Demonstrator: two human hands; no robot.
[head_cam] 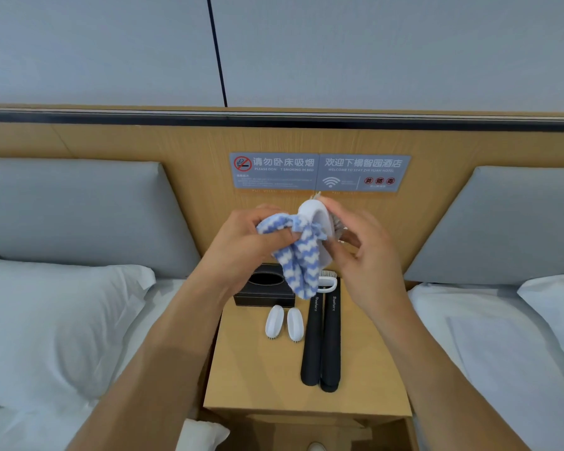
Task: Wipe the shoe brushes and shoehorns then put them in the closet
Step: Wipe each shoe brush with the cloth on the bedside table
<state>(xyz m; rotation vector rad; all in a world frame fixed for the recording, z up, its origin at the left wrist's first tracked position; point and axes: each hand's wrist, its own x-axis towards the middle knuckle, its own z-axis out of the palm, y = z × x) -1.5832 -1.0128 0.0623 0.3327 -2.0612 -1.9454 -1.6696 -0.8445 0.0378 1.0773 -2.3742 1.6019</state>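
At the centre of the frame I have both hands raised in front of the wooden headboard panel (176, 151), just under the grey hotel sign (319, 172). My left hand (241, 242) has its fingers curled round a blue-and-white striped cloth (297, 265), which is bunched at the top and hangs down in a loose tail toward the nightstand. My right hand (362, 252) pinches a white shoe brush (315, 216) between thumb and fingers; its smooth white back faces me and the bristles show only as a pale blur behind it. The cloth is pressed against the lower side of that brush, so the two hands meet on it. Below, in the lower middle of the frame, the nightstand (251, 379) carries the other items. Two small white brushes (284, 322) lie side by side, close but apart, with their bristle ends toward the bottom of the frame. Just right of them two long black shoehorns (321, 340) lie parallel and touching, running away from me. At their far end sits another white brush with a loop handle (328, 283), partly hidden by the hanging cloth. A black tissue box (264, 292) stands at the back left of the nightstand. White pillows (56, 320) fill the left and right edges.
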